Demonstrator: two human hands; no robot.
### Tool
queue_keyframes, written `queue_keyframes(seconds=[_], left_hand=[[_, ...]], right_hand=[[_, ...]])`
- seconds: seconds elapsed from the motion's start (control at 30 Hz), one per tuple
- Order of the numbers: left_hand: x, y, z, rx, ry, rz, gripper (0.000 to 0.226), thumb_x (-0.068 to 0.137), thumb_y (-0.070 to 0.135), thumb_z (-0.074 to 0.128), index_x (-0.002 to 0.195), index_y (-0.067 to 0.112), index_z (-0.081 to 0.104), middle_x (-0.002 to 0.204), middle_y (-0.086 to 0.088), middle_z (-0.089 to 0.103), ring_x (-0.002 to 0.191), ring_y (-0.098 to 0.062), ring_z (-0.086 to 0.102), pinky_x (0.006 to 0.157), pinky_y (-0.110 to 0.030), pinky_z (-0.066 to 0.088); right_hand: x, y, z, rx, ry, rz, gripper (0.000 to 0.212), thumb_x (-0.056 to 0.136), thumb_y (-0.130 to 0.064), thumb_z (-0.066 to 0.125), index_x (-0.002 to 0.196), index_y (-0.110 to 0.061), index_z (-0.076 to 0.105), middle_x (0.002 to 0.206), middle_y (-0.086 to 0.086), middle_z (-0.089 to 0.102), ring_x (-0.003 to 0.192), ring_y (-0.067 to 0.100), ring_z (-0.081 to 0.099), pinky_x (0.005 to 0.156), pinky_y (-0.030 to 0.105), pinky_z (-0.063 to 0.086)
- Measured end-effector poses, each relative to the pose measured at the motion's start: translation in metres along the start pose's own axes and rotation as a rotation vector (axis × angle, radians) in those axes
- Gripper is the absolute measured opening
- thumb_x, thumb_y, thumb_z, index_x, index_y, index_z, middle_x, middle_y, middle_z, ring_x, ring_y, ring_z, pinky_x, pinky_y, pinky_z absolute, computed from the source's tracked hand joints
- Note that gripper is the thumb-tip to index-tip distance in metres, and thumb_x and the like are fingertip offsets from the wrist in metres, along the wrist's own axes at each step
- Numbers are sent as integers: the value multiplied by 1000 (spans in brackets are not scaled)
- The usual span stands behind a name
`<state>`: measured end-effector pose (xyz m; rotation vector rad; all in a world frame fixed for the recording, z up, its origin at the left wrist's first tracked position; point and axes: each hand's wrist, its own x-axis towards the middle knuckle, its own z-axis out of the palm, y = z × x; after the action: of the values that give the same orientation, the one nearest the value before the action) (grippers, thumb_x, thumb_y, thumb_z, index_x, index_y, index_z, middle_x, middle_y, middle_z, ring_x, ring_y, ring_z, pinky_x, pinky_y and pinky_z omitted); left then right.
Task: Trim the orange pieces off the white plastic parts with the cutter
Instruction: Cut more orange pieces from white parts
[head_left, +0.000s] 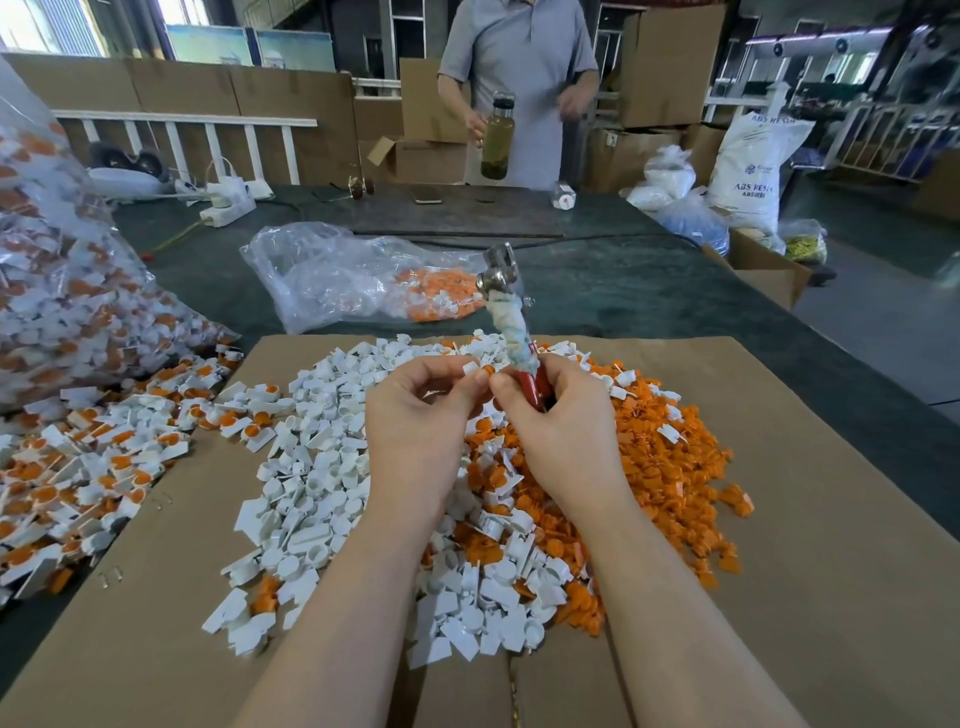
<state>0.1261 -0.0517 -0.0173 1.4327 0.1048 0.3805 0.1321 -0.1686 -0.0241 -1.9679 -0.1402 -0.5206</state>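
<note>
My left hand (415, 415) pinches a small white plastic part with an orange piece (479, 370) at its fingertips. My right hand (556, 410) grips the cutter (506, 306) by its red, cloth-wrapped handles, metal jaws pointing up and away, and its thumb also touches the part. Below the hands lie a heap of white parts (322, 467) and a heap of orange pieces (670, 457) on a cardboard sheet (810, 597). Untrimmed white-and-orange parts (98, 467) are spread at the left.
A big clear bag of untrimmed parts (67, 291) stands at the left. A second clear bag (353, 275) with orange pieces lies beyond the cardboard. A person (519, 88) holding a bottle stands across the table. A power strip (228, 208) and boxes sit farther back.
</note>
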Motion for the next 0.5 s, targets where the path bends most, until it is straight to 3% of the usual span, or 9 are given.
queue_keyframes(seconds=[0.27,0.33,0.5], left_hand=[[-2,1,1,53,7,24,10,83,10,77,85,19,73,85,-4,75,84,-25,73,82,-39,61],[-3,2,1,64,7,30,10,83,11,77,85,20,73,83,-2,75,83,-23,73,81,-39,61],[-2,1,1,79,14,28,13,83,10,77,84,22,73,81,0,75,79,-19,74,78,-33,61]], right_hand=[[-1,-1,2,66,8,42,19,91,-35,65,79,-21,64,58,-18,57,53,0,51,48,13,39],[-1,-1,2,94,6,53,17,91,-34,65,80,-21,64,61,-22,60,55,-1,54,49,11,40],[0,0,1,0,-12,35,17,90,-38,65,80,-25,62,61,-11,54,57,0,52,50,13,39]])
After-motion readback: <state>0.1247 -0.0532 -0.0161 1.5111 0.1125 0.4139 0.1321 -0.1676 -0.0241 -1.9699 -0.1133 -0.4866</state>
